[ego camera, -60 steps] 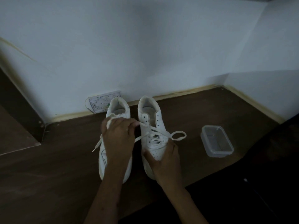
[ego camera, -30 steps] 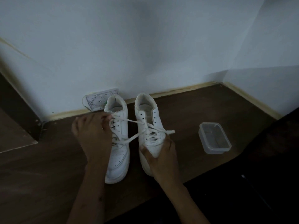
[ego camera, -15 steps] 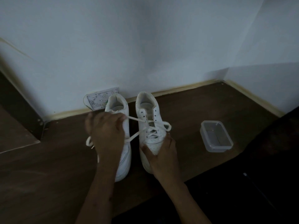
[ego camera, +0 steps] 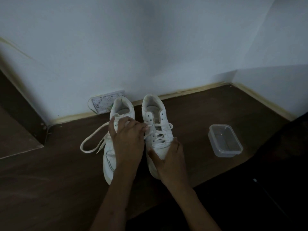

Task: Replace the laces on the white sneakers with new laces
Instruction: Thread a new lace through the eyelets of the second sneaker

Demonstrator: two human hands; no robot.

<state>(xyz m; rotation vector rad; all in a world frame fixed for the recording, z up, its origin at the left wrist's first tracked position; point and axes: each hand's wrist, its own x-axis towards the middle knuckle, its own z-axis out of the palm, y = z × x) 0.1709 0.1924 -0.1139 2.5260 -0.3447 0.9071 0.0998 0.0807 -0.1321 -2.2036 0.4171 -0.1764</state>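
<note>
Two white sneakers stand side by side on the dark wooden floor, heels toward the wall. My left hand (ego camera: 127,139) lies over the left sneaker (ego camera: 109,157) and pinches the white lace (ego camera: 90,140) of the right sneaker (ego camera: 156,124) near its upper eyelets. That lace is partly pulled out; a long loop of it trails onto the floor to the left. My right hand (ego camera: 170,157) grips the toe of the right sneaker and holds it down. The lower eyelets of the right sneaker still carry lace.
A clear plastic container (ego camera: 225,140) sits open on the floor to the right. A white wall socket plate (ego camera: 103,103) sits behind the left sneaker at the skirting. A dark wooden panel (ego camera: 18,130) stands at the left. Something dark fills the lower right corner.
My left hand swung out to the left with the lace, then came back to the right sneaker's eyelets. The loop at the right side shrank and a longer loop now lies on the left.
</note>
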